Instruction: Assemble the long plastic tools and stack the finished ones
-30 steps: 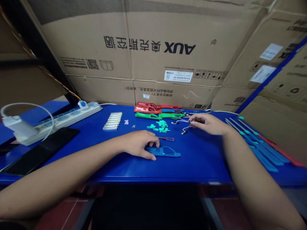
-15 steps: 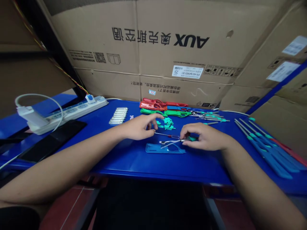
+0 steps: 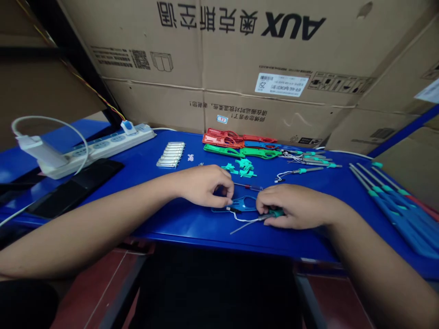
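My right hand [image 3: 291, 208] is closed on a thin metal rod with a green collar [image 3: 276, 213], whose bare end points left above the blue table. White wires [image 3: 240, 217] with a small connector trail from the rod to the left. A blue plastic shell [image 3: 245, 203] lies flat between my hands. My left hand [image 3: 212, 187] reaches to the shell's left part, thumb and fingers drawn close; whether anything is between them is hidden. Just behind the shell lies a screwdriver [image 3: 253, 187] with a clear reddish handle.
Green clips [image 3: 245, 167], red shells [image 3: 224, 137], green shells [image 3: 262, 153] and wired rods [image 3: 308, 170] lie farther back. Glassy tubes [image 3: 171, 154] and a power strip [image 3: 103, 146] are left, with a black phone [image 3: 77, 187]. Blue assemblies [image 3: 401, 210] lie right; cardboard [image 3: 233, 55] stands behind.
The rod and its wires have moved toward the table's front edge with my right hand. My left hand has come down to the blue shell, its fingers closer together. The camera view has shifted lower.
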`<state>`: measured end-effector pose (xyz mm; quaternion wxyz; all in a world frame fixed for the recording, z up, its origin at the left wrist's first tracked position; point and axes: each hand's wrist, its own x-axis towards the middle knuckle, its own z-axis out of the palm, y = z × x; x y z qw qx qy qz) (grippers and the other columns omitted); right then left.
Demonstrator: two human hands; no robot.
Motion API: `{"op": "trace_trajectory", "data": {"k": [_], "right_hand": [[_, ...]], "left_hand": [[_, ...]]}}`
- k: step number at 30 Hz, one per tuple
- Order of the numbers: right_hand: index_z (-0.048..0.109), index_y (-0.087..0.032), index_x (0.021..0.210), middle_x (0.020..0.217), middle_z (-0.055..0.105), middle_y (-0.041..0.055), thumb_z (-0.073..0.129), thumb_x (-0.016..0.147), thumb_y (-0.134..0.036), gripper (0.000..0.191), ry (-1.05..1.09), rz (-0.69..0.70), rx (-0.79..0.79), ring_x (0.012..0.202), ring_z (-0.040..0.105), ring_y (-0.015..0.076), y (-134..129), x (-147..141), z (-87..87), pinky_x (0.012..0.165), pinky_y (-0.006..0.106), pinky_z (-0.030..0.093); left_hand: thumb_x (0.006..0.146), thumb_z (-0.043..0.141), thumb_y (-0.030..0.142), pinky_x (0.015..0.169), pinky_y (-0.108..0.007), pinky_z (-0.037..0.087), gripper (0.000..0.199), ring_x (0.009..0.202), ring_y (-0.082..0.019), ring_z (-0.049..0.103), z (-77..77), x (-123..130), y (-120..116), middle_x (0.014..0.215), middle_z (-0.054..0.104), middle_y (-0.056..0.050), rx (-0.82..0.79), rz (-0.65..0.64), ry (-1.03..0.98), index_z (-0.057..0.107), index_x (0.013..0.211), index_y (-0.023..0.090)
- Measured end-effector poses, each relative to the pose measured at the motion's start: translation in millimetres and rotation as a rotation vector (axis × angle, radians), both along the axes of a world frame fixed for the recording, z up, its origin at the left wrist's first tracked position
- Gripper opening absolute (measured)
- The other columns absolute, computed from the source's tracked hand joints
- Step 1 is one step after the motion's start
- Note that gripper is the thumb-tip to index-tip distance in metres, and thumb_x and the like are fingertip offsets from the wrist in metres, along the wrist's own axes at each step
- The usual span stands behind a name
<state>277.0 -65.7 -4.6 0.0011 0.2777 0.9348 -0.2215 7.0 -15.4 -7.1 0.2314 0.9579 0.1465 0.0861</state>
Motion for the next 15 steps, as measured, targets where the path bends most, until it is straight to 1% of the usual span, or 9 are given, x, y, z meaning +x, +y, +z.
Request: {"op": "trace_trajectory", "data": {"k": [2, 3, 6, 9, 13, 15], "right_hand": [[0.060, -0.022, 0.090, 0.087, 0.066, 0.0010, 0.068, 0.085, -0.025, 0.010, 0.004, -0.001, 0.015, 0.075, 0.057, 0.0149, 1, 0, 0.6, 0.064, 0.027, 0.040], [0.061, -0.022, 0.092, 0.088, 0.067, 0.0016, 0.068, 0.086, -0.027, 0.010, 0.015, 0.000, 0.021, 0.076, 0.058, 0.0150, 1, 0, 0.8, 0.065, 0.027, 0.041], [0.065, -0.022, 0.101, 0.095, 0.070, 0.0033, 0.064, 0.090, -0.029, 0.014, 0.084, -0.006, 0.070, 0.083, 0.062, 0.0159, 0, -6, -0.4, 0.071, 0.028, 0.045], [0.066, -0.022, 0.110, 0.102, 0.071, 0.0043, 0.059, 0.093, -0.030, 0.020, 0.157, -0.002, 0.145, 0.090, 0.064, 0.0174, -1, -16, -5.8, 0.079, 0.031, 0.047], [0.068, -0.021, 0.112, 0.101, 0.072, 0.0045, 0.056, 0.094, -0.029, 0.022, 0.167, 0.030, 0.193, 0.089, 0.066, 0.0184, -2, -28, -16.8, 0.080, 0.033, 0.049], [0.068, -0.021, 0.112, 0.102, 0.073, 0.0050, 0.056, 0.094, -0.027, 0.022, 0.149, 0.024, 0.209, 0.090, 0.067, 0.0196, -2, -32, -21.6, 0.080, 0.034, 0.050]], "left_hand": [[0.084, 0.071, 0.038, 0.068, -0.028, 0.047, 0.019, 0.072, -0.014, 0.060, -0.5, 0, -1, 0.079, 0.068, -0.002, 0.006, -0.010, 0.033, 0.073, 0.086, 0.020], [0.082, 0.073, 0.040, 0.067, -0.028, 0.047, 0.021, 0.073, -0.015, 0.061, -1.1, 1, -1, 0.080, 0.068, -0.002, 0.014, -0.012, 0.048, 0.073, 0.086, 0.020], [0.080, 0.075, 0.035, 0.065, -0.028, 0.045, 0.016, 0.072, -0.015, 0.060, -3.2, 3, -4, 0.080, 0.068, -0.002, 0.049, -0.011, 0.082, 0.073, 0.086, 0.021], [0.081, 0.071, 0.027, 0.065, -0.027, 0.045, 0.007, 0.072, -0.014, 0.061, -4.4, 4, -7, 0.079, 0.067, -0.001, 0.058, -0.017, 0.094, 0.074, 0.084, 0.021], [0.079, 0.074, 0.030, 0.065, -0.028, 0.046, 0.011, 0.074, -0.015, 0.063, -7.1, 5, -8, 0.080, 0.069, -0.002, 0.072, -0.010, 0.087, 0.073, 0.082, 0.020], [0.077, 0.075, 0.027, 0.065, -0.028, 0.046, 0.009, 0.074, -0.015, 0.064, -9.0, 6, -8, 0.079, 0.070, -0.001, 0.078, -0.023, 0.075, 0.072, 0.081, 0.019]]}}
